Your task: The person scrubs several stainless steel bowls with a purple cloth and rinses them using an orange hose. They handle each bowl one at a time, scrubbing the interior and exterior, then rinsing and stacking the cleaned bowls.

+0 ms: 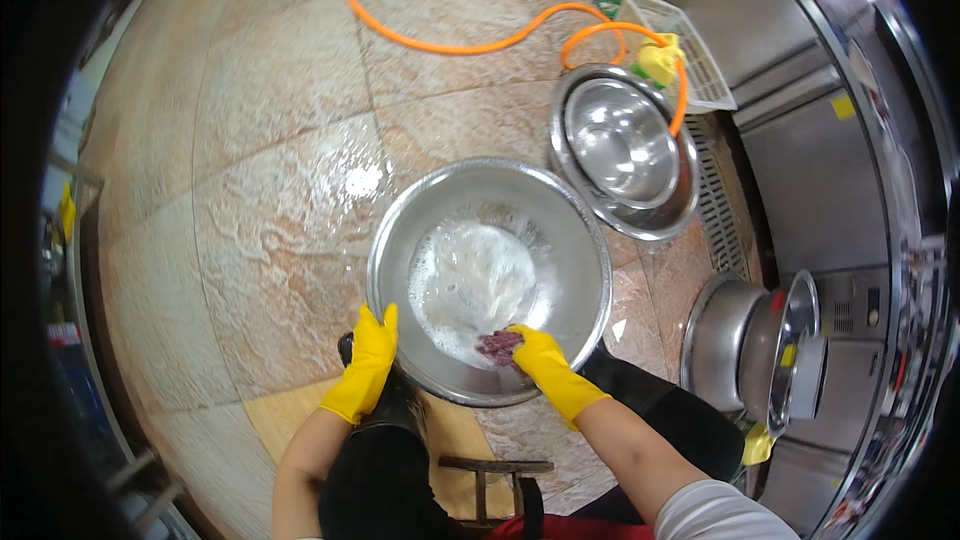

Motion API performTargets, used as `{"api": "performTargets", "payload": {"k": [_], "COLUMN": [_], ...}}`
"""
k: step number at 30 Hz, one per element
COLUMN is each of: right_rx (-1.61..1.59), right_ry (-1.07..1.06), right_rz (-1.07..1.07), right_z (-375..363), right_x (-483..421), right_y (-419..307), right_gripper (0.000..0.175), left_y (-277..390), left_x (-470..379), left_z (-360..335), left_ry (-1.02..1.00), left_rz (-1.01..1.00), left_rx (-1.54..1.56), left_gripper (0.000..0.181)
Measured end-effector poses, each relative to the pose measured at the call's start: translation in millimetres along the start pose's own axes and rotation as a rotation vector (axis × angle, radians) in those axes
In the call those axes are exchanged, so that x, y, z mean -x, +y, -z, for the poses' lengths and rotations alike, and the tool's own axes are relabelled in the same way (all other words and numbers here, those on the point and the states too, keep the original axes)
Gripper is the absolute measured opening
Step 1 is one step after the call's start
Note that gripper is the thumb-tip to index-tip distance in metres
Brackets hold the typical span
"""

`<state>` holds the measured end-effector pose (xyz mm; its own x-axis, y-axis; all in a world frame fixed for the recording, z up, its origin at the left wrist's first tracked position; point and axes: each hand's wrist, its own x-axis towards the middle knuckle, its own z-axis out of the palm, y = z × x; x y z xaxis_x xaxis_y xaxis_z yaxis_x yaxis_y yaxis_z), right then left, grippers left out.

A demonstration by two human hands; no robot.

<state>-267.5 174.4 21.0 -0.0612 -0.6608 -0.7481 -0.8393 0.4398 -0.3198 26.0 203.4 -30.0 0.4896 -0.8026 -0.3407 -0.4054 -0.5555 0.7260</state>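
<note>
A large stainless steel basin (570,240) stands tilted on the tiled floor before me, with foamy, cloudy water (472,277) in its bottom. My left hand (367,360), in a yellow rubber glove, grips the basin's left rim; the fingers lie partly out of sight on the outside. Inside the basin, near its lower wall, my right hand (547,367), gloved the same way, is closed on a purplish-red cloth or scrubber (499,347) at the water's edge.
Two nested steel basins (622,142) stand at the upper right, an orange hose (465,50) running into them. Behind are a white plastic crate (697,67) and a floor drain grate (716,202). More steel pots (720,345) stand by the steel cabinets (817,187). A wooden stool (495,467) is beneath me.
</note>
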Motion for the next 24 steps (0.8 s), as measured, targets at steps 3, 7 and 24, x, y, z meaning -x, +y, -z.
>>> {"api": "performTargets", "payload": {"k": [3, 7, 24], "right_rx": [-0.721, -1.029, -1.767], "right_ry": [-0.007, 0.155, 0.043], "right_rz": [-0.01, -0.055, -0.122], "right_z": [26, 108, 219], "right_x": [44, 73, 162], "right_y": [-2, 54, 115], "right_gripper": [0.047, 0.04, 0.03], "left_y": [-37, -4, 140], "left_x": [-3, -14, 50], "left_z": [33, 30, 21], "left_ry": [-0.396, -0.943, -0.838], "left_rz": [-0.043, 0.301, 1.162], "left_rx": [0.075, 0.185, 0.14], "left_gripper": [0.045, 0.047, 0.041]}}
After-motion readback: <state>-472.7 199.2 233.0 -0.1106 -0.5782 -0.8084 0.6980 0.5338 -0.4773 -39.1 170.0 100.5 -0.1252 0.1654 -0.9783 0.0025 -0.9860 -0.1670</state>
